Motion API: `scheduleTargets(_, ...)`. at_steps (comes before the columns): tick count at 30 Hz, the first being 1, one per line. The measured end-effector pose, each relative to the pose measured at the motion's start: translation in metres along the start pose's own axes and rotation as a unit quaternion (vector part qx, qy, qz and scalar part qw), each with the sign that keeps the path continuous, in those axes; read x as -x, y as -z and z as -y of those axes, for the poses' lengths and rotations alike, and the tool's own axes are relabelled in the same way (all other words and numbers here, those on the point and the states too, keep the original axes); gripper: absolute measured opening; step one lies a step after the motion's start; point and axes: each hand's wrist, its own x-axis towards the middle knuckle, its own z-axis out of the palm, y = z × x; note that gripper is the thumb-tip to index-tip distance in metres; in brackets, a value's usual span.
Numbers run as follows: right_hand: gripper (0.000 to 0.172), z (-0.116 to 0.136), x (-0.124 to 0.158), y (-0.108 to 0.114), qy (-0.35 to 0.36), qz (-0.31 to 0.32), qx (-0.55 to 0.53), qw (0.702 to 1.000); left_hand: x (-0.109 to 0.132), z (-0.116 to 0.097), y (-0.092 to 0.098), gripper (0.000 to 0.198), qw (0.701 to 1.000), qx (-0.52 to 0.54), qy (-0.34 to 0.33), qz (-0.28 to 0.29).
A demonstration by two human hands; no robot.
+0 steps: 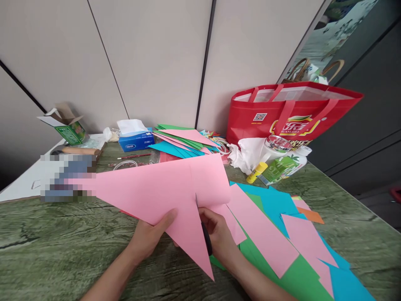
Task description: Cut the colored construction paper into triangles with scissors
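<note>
My left hand (153, 232) grips a large sheet of pink paper (147, 184), thumb on top and the other fingers hidden underneath. The sheet is held above the table and tapers to a point at the left. In my right hand (217, 232) is a pair of scissors (206, 239) with dark handles. Their blade shows in a slit in the pink paper, and a strip right of the cut curls over. Cut pieces of pink paper (263, 228), green paper (260, 267) and blue paper (278, 205) lie overlapping to the right of my right hand.
Behind the sheet stand a blue tissue box (134, 141) and a stack of coloured paper (184, 142). A yellow glue stick (257, 172), crumpled tissue (247, 154) and a red shopping bag (250, 121) are at the back right. An opened green box (70, 131) stands at the far left.
</note>
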Motion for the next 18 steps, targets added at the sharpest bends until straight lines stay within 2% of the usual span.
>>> scheduleTargets(11, 0.028, -0.0003, 0.0011, 0.0009, 0.017, 0.010, -0.023, 1.000, -0.0001, 0.0017, 0.0028, 0.027, 1.000, -0.026, -0.008, -0.014)
scheduleTargets(18, 0.028, -0.0017, 0.0026, 0.0010, 0.007, 0.003, -0.028, 1.000, 0.0027, -0.0014, 0.0018, 0.020, 0.999, -0.031, -0.003, 0.013)
